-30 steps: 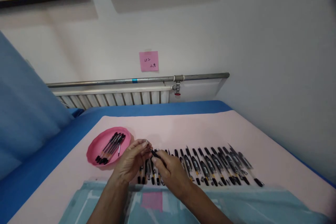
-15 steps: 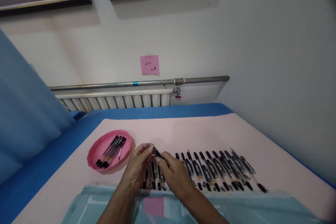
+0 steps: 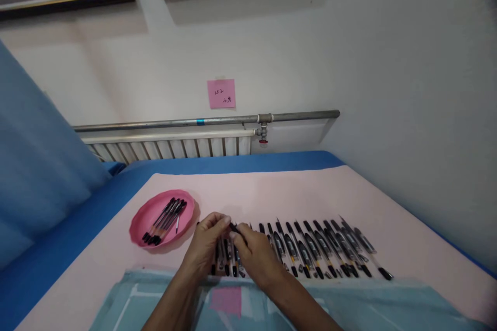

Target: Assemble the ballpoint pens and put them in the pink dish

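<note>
Both my hands meet over the left end of a row of black pens laid side by side on a pink sheet. My left hand and my right hand pinch the two ends of one black pen between their fingertips, just above the row. A pink dish to the left holds several assembled black pens.
A blue cover lies under the pink sheet, with a white wall close on the right. A radiator and a metal pipe run along the back wall under a pink sticky note. A teal cloth lies at the near edge.
My hands have stayed together on the pen and drifted slightly right and towards me. The fingertips have shifted a little around the pen.
</note>
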`<state>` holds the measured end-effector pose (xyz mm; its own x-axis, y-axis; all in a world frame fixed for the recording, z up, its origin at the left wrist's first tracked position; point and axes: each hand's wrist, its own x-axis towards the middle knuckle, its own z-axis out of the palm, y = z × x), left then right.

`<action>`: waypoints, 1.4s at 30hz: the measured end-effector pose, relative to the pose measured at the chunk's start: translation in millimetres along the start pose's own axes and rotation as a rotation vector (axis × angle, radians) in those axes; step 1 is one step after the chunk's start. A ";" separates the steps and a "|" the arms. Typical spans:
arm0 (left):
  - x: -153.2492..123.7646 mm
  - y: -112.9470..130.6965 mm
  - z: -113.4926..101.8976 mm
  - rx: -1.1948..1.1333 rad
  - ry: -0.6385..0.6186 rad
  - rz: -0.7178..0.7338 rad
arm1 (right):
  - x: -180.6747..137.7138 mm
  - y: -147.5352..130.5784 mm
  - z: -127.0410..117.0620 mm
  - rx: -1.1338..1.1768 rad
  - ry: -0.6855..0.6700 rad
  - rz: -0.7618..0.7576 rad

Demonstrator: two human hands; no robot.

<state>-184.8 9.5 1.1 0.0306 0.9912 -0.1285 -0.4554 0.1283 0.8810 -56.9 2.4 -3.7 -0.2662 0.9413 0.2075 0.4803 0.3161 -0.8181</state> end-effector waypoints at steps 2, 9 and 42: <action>0.0 -0.3 -0.5 -0.008 0.012 -0.004 | -0.3 -3.2 -0.5 0.052 -0.014 0.032; 2.1 4.5 -2.9 0.035 0.004 -0.072 | 1.5 -4.8 -0.8 0.087 -0.024 0.086; 0.2 4.5 -3.2 -0.034 -0.097 -0.057 | -1.6 -14.6 7.6 0.629 -0.229 0.427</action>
<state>-189.7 10.2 3.5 0.1421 0.9811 -0.1317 -0.4804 0.1847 0.8574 -69.9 -4.6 3.9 -0.3634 0.8969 -0.2520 0.0354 -0.2570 -0.9658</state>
